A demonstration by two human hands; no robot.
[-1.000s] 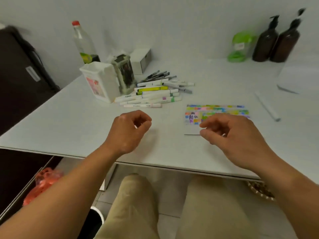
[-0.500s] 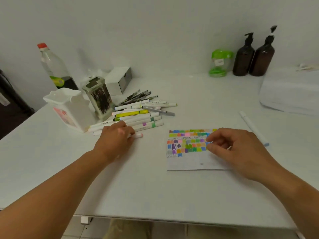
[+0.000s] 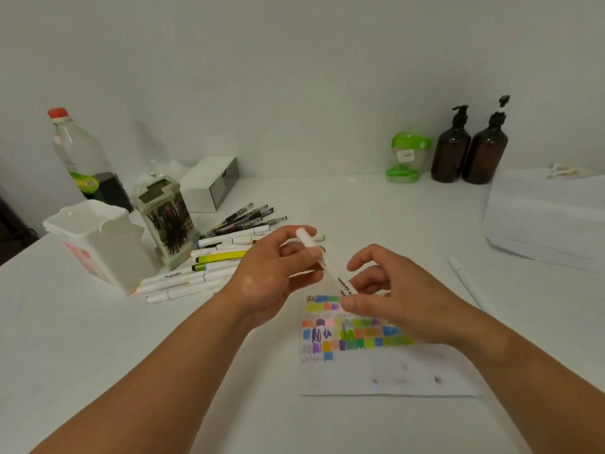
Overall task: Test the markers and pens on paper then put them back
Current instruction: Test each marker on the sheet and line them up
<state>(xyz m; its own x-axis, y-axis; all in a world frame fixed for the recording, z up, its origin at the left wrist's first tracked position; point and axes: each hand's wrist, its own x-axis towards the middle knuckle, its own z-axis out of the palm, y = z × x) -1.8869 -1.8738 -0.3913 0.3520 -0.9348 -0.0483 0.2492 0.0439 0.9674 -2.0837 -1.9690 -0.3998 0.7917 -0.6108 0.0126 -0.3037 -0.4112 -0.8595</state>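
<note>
Hands [image 3: 271, 273] [image 3: 393, 299] pinch one marker [image 3: 322, 260] above paper [image 3: 386, 371], fingers clamped, table [image 3: 98, 339] around.

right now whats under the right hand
The paper with colour swatches lies on the table under the right hand. The hand covers part of the swatch rows; what's there can't be seen.

"MARKER" printed in black on white marker [image 3: 327, 267] barrel; other labels illegible.
</note>
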